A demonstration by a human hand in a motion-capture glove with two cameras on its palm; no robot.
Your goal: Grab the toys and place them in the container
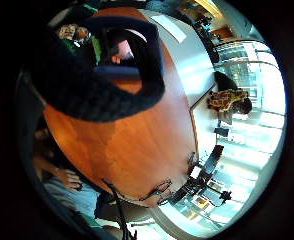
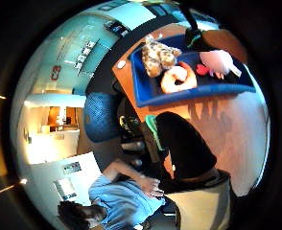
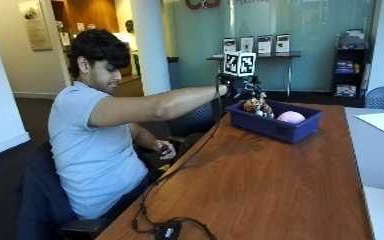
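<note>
1. wooden surface lies nearest the camera in the outside view, running long and brown from the front edge out to the blue container; of the task's things it carries only that container, as far as i can see.
2. blue container stands at the far end of the surface, a shallow rectangular bin with its long axis running across the width of the surface.
3. right hand is stretched out at arm's length and hovers just above the near corner of the container, apart from its rim; the bare hand rests low by the person's lap, so the gloved one is by far the nearer to the toys.
4. toys all appear to be inside the container: a brown spotted plush toy at one end, an orange curled toy just beside it, and a pink round toy toward the other end, with a small red piece next to it.
5. from the fingers, the toys lie straight below and slightly ahead, inside the walls; the spotted plush is the closest to the hand.
6. fingers: a dark curved part of the glove fills much of the little-finger-side palm view, yet i cannot tell whether they are spread or curled, or whether they hold anything.
7. judging by how things lie, the task looks nearly or fully done; i see no toy left out on the surface.
</note>
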